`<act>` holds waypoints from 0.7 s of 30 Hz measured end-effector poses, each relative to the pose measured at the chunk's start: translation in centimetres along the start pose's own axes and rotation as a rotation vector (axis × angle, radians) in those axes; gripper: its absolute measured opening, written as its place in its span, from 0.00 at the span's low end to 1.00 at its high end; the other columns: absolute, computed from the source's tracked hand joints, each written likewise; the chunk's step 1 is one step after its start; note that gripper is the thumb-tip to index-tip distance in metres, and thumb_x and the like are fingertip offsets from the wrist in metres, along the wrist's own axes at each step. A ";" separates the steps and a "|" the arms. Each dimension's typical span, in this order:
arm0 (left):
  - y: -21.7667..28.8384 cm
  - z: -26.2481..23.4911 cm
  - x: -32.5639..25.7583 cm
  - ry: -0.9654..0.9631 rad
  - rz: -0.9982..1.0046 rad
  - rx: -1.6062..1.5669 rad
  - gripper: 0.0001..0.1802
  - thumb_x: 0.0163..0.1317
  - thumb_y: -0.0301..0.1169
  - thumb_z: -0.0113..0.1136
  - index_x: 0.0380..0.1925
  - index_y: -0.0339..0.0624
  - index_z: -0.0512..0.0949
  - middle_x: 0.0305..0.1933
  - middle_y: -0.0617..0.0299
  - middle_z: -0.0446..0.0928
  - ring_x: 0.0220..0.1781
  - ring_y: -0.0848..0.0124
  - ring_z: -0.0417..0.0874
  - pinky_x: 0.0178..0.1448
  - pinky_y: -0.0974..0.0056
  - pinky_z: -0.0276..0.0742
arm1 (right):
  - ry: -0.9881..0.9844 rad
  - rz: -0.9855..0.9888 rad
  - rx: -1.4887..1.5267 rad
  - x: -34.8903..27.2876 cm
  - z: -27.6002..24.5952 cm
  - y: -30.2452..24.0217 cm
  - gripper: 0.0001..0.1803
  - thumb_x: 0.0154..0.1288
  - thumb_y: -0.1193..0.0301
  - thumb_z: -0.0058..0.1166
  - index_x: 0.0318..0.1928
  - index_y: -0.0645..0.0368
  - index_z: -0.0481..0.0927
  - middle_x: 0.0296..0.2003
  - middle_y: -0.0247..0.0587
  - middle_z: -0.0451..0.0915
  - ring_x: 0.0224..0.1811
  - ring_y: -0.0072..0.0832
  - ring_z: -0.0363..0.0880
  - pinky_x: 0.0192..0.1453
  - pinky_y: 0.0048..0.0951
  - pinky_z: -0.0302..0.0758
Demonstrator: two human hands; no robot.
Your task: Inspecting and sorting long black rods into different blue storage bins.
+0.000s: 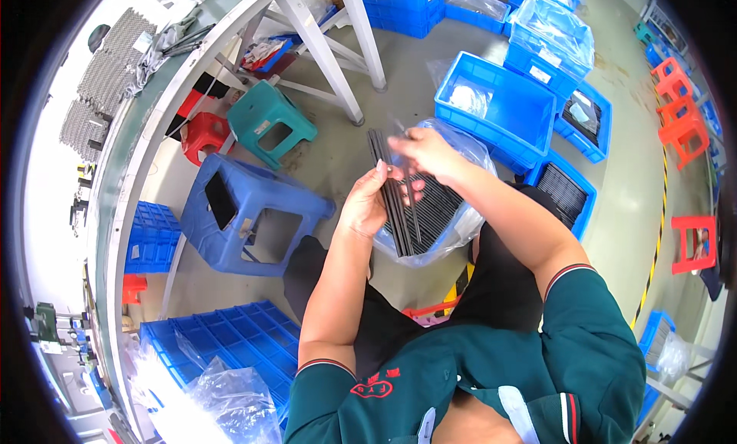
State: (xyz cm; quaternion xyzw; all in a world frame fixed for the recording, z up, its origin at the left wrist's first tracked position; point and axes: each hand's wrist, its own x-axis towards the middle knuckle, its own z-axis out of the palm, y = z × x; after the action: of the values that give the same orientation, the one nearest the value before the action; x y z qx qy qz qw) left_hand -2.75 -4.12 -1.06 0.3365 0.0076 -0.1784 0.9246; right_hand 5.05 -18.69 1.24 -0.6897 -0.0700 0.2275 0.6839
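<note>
A bundle of thin black strips (390, 194), long axis running away from the worker, stands gripped in the closed left hand (367, 206), while the right hand (422, 152) pinches its upper end, above a bag-lined blue crate (449, 237).

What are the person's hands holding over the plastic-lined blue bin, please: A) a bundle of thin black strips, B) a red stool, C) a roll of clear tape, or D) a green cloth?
A: the left hand grips a bundle of thin black strips upright, and the right hand pinches their upper part, above the plastic-lined blue bin that holds more such strips.
</note>
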 end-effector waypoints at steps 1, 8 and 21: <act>-0.3 0.2 0.0 0.003 0.010 -0.024 0.18 0.63 0.43 0.54 0.33 0.37 0.76 0.41 0.50 0.77 0.43 0.52 0.81 0.45 0.50 0.80 | -0.038 -0.026 -0.211 0.2 -0.1 0.1 0.18 0.60 0.60 0.57 0.26 0.63 0.72 0.17 0.34 0.72 0.17 0.18 0.68 0.19 0.21 0.64; -0.2 -0.7 -0.3 -0.023 -0.033 -0.005 0.20 0.62 0.49 0.53 0.30 0.42 0.74 0.29 0.66 0.66 0.29 0.72 0.67 0.35 0.62 0.70 | -0.192 -0.005 -0.254 -0.2 0.9 -0.1 0.18 0.63 0.59 0.53 0.28 0.63 0.78 0.21 0.38 0.79 0.23 0.21 0.76 0.29 0.24 0.72; 1.6 -1.4 0.1 0.343 0.256 -0.164 0.17 0.64 0.44 0.54 0.34 0.39 0.74 0.25 0.68 0.66 0.22 0.76 0.64 0.27 0.68 0.66 | -0.433 0.129 0.060 -3.9 1.0 -1.7 0.31 0.66 0.74 0.40 0.69 0.54 0.51 0.25 0.38 0.72 0.18 0.16 0.65 0.17 0.17 0.61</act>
State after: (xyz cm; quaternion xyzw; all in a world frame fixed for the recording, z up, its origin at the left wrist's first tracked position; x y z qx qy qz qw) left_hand -1.99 -2.14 -1.21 0.2841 0.1362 0.0012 0.9491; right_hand 1.58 -19.28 3.74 -0.6071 -0.1641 0.4152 0.6573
